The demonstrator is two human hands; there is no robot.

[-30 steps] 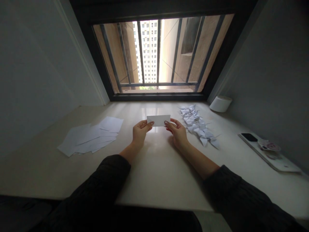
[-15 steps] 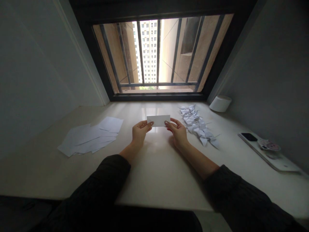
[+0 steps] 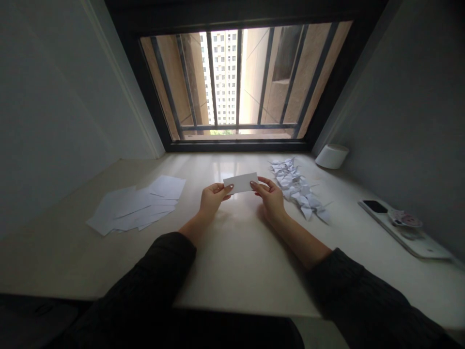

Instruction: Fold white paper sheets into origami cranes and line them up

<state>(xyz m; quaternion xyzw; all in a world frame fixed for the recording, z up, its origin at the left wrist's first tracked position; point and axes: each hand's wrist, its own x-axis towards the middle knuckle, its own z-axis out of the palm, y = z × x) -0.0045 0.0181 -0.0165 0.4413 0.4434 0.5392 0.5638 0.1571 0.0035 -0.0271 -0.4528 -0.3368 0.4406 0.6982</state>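
Note:
A folded white sheet of paper [image 3: 241,183], now a narrow rectangle, is held up in front of me over the pale counter. My left hand [image 3: 214,198] pinches its left end, thumb on the near face and fingers behind. On the right end, my right hand [image 3: 269,194] grips in the same way. The paper tilts slightly, its right end higher. Just beyond my right hand lies a cluster of several folded paper cranes [image 3: 296,186]. Left of my left hand is a loose spread of white paper sheets [image 3: 141,203].
A smartphone [image 3: 403,228] with a round grip on its back lies at the right. A white cylindrical object [image 3: 332,156] stands by the right wall. The counter [image 3: 240,266] ends at a barred window [image 3: 236,87] ahead.
The folded paper has shifted slightly right and turned from nearly level to tilted, right end up. Both hands moved a little right with it and keep their hold.

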